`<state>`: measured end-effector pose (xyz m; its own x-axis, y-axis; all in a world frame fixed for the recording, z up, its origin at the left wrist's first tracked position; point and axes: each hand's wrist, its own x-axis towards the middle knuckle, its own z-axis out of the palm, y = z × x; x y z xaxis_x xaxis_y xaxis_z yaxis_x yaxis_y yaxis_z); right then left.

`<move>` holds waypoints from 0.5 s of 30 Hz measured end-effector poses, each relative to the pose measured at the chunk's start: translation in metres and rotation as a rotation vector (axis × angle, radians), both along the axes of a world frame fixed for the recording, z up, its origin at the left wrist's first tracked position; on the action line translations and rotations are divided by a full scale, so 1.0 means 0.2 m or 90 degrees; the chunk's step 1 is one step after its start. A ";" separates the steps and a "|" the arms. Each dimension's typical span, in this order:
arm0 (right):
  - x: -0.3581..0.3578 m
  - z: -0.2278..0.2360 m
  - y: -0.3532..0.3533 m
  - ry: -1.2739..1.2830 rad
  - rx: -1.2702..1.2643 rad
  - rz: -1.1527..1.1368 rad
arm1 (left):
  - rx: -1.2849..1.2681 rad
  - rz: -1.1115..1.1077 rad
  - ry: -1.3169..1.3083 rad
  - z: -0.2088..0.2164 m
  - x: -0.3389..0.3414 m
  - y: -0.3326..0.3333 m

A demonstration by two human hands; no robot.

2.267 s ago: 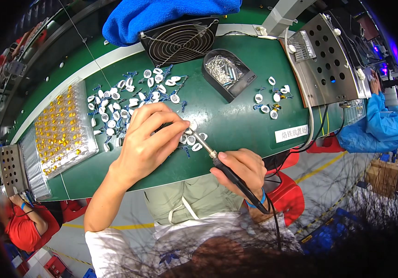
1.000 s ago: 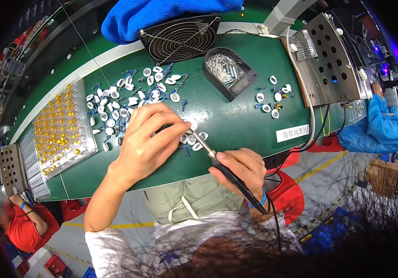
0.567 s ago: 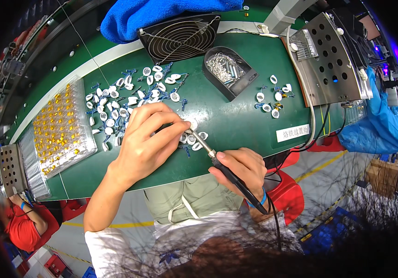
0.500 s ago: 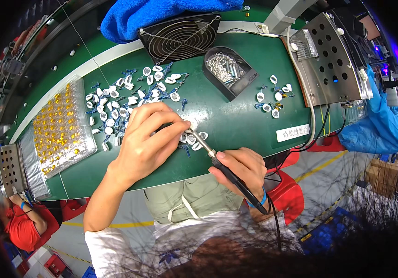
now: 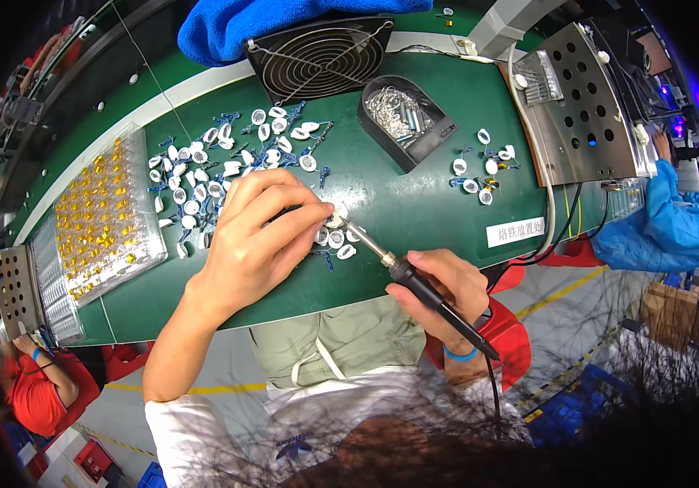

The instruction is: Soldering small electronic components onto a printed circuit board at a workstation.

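My left hand [image 5: 256, 232] is closed in a pinch over the green bench, its fingertips on a small white round part [image 5: 339, 211]. In my right hand [image 5: 453, 289] is a soldering iron [image 5: 417, 283], gripped by its black handle. Its metal shaft slants up to the left, and the tip is at or very near the white part; contact is too small to tell. Several similar white parts [image 5: 335, 239] lie just below the fingertips. A larger spread of white parts with blue tails [image 5: 200, 174] reaches behind my left hand, which hides some of them.
Clear plastic trays with yellow pieces [image 5: 105, 220] lie at left. A black fan [image 5: 317, 61] and blue towel [image 5: 284, 24] stand at the back, near a black bin [image 5: 426, 150] of metal bits. Another white group [image 5: 483, 183] and a perforated metal box [image 5: 581, 102] are right. Co-workers sit on both sides.
My right hand has shifted slightly right, drawing the soldering iron's shaft back a little from my left fingertips. My left hand stays pinched at about the same spot.
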<state>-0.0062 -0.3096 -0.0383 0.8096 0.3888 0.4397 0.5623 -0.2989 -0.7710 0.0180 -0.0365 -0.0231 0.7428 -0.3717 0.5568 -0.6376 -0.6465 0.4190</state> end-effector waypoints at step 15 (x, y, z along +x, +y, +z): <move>0.05 -0.05 0.03 -0.110 0.025 0.030 | 0.000 0.007 0.007 0.01 0.01 0.00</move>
